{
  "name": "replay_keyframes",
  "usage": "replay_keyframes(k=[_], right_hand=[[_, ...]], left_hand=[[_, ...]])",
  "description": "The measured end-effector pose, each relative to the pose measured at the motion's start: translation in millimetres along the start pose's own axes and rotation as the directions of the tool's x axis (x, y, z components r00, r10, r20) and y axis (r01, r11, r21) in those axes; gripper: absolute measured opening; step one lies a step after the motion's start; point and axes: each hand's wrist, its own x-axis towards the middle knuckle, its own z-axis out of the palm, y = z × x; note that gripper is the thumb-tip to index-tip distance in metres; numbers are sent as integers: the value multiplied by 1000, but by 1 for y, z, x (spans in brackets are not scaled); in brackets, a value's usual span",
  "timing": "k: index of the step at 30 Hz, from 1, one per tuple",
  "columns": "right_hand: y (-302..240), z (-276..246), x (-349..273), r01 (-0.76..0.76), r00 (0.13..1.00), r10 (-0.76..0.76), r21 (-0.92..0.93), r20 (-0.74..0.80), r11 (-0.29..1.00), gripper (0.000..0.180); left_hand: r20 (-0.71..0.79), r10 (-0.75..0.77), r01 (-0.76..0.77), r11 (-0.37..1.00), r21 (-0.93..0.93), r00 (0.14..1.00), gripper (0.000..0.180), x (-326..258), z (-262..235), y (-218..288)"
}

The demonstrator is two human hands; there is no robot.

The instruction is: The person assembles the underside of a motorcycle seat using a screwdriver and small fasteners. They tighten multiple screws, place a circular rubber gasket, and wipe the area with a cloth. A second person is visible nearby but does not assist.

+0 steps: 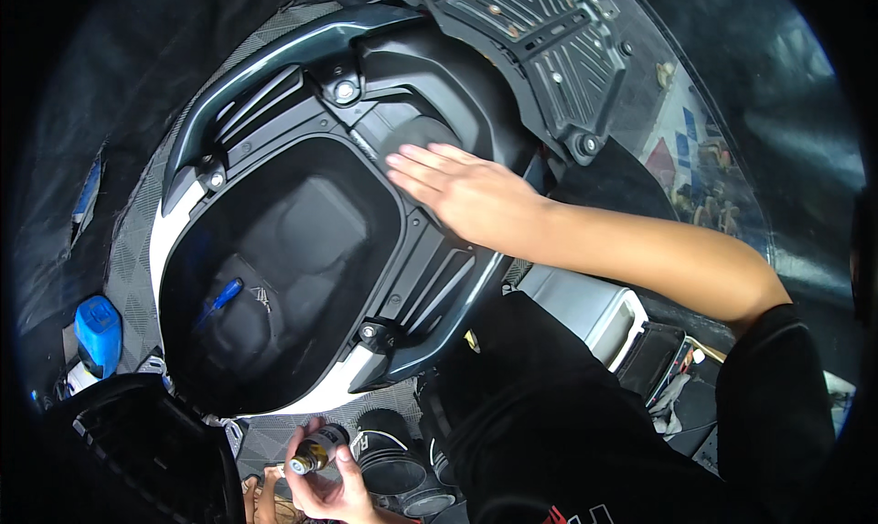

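A small dark bottle with a pale label and gold-coloured neck (318,449) is gripped by my left hand (334,498), the neck toward me. My right hand (476,195) lies flat, fingers stretched out, over the grey-black panel behind the storage bin of a scooter. Its fingertips touch or hover at a dark round-edged piece (421,136); I cannot tell which, nor what is under the palm. The scooter's open under-seat bin (302,195) holds a blue-handled screwdriver (226,294) and several small screws (262,298).
A black metal rack plate (540,39) stands at the scooter's far right end. The raised seat (146,442) is at lower left. A blue bottle (98,332) stands left on the floor. Black buckets (389,460), a grey-white box (585,309) and a black tray (654,359) lie nearer me.
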Motion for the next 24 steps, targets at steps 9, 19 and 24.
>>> replay_keyframes(k=[9,19,24], right_hand=[[-4,9,37,-179,984,179,5,-13,984,49],[1,-3,0,-61,997,60,-11,-45,998,63],[21,17,63,-27,970,5,-91,-241,995,59]], left_hand=[[18,-3,2,1000,21,1000,48,-1,8,16],[-113,-9,1,998,-65,994,50,-37,-2,17],[-128,-45,36,997,-71,991,50,-39,-5,27]])
